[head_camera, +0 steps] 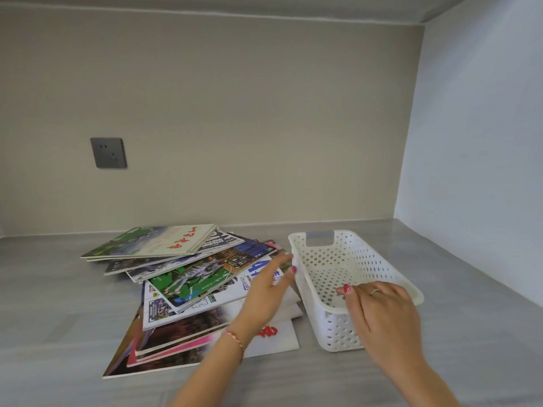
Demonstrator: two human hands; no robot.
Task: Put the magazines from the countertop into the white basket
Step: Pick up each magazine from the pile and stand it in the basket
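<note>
Many magazines (188, 286) lie in a loose, fanned pile on the grey countertop (58, 304), overlapping at different angles, with a green-and-white cover on top at the far end and a green sports cover in the middle. Just to the right of the pile stands the white basket (390, 277), a perforated plastic tub with a handle cut-out in its far wall, and nothing shows inside it. The left hand (266, 292) reaches over the near right part of the pile, fingers stretched out and only slightly spread, their tips at the basket's left rim; whether they press on the rim or on the magazine edges under them is hard to tell, and they grip nothing that shows. A red braided bracelet (235, 342) circles that wrist. The right hand (379, 306) rests over the basket's near rim, fingers loosely curled downward, a ring on one finger, closed around nothing. A grey wall socket (108, 152) sits on the beige back wall.
</note>
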